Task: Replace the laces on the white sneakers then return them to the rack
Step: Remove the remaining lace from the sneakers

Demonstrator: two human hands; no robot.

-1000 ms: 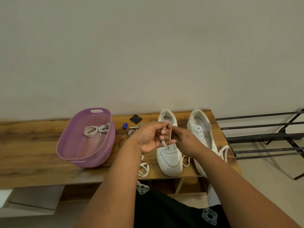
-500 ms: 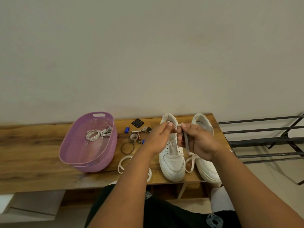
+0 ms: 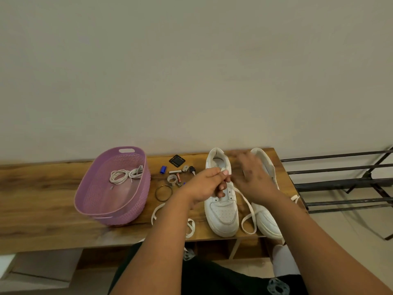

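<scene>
A: What's the biggest thing in view?

B: The desk (image 3: 42, 201), running across the lower half of the frame. At the right edge stands the rack (image 3: 340, 184), dark bars with no shoes on it.

A: And on the desk?

B: A basket (image 3: 85, 194) at centre left, with coiled laces (image 3: 124, 175) inside. The two sneakers sit at centre right: the left sneaker (image 3: 222, 213) and, touching the desk edge beside it, the right sneaker (image 3: 268, 222).

A: What are the hands doing?

B: The left hand (image 3: 204, 186) pinches a flat lace (image 3: 246, 201) over the left sneaker's eyelets; its grip is clamped on that lace. The right hand (image 3: 253, 177) is blurred above the gap between the shoes, fingers spread and holding nothing that I can see. The lace trails down in a loop between the toes.

A: Anything smaller?

B: Another loose lace (image 3: 156, 211) lies below the centre of the desk, a ring (image 3: 163, 193) above it, and small odds and ends near the basket, too tiny to name.

A: So how far along?

B: Early, I'd judge. The left sneaker is partly laced at best; whether this lace is going in or coming out, I cannot tell. The right sneaker's state is hidden. Both shoes have yet to go to the rack.
</scene>
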